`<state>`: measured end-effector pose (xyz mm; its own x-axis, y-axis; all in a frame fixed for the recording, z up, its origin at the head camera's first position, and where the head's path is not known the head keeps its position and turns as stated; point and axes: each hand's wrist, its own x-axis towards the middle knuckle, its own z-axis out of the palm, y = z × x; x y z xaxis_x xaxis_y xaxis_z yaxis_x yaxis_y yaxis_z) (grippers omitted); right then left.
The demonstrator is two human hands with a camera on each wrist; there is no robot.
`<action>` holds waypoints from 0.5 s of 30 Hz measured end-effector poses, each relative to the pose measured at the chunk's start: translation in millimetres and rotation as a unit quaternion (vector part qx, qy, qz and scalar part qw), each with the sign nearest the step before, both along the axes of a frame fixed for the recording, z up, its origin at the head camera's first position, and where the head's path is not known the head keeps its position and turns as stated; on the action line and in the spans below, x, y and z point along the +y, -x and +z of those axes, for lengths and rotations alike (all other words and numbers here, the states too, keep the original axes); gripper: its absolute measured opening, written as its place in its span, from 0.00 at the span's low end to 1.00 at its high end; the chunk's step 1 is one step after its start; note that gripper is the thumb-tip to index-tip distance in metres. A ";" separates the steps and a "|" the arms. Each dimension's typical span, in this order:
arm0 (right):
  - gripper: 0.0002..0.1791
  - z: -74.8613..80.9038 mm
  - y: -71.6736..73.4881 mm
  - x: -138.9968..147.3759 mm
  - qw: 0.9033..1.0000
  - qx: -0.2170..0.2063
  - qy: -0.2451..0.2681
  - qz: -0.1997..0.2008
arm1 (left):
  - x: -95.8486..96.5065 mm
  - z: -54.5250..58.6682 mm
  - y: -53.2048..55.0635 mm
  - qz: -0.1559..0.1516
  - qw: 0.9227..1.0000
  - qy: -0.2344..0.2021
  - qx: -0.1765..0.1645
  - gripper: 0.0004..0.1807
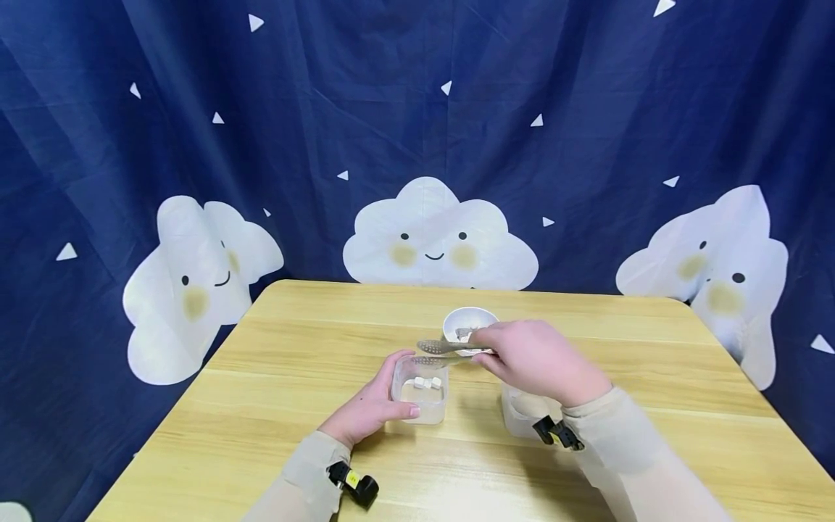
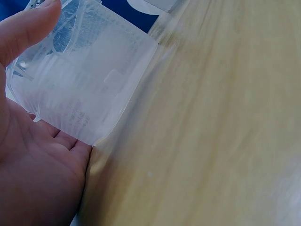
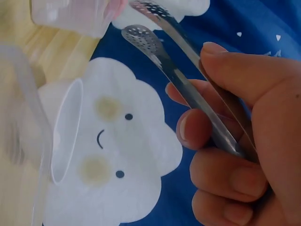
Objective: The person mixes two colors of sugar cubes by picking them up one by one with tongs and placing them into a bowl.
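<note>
My left hand grips a clear plastic container from its left side, thumb at the front and fingers behind. Several small white cubes lie inside it. In my right hand is a pair of metal tongs with perforated ends, pinched between thumb and fingers. The tong tips are apart, over the container's back edge in the head view, and nothing shows between them. Against the left palm, the left wrist view shows the container's translucent wall.
A white bowl stands behind the tongs, with pale and greyish pieces inside. Beneath the right forearm sits a second clear container, partly hidden. All rest on a wooden table, with a blue cloud-print curtain behind.
</note>
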<state>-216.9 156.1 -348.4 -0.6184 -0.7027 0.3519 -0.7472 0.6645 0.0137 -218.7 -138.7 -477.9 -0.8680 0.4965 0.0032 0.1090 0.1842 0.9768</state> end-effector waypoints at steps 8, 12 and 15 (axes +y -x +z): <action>0.08 -4.4 -2.0 -20.4 0.999 0.001 -0.039 -0.011 | -0.4 0.2 1.3 -0.008 1.000 -0.004 0.001 0.54; 0.08 -6.8 -2.0 -30.2 0.997 0.006 -0.065 -0.034 | -0.3 -0.1 1.3 -0.014 1.000 -0.012 -0.002 0.54; 0.07 -9.5 -1.8 -36.0 0.996 0.016 -0.073 -0.042 | -0.5 -0.3 0.8 -0.015 1.000 -0.016 -0.007 0.53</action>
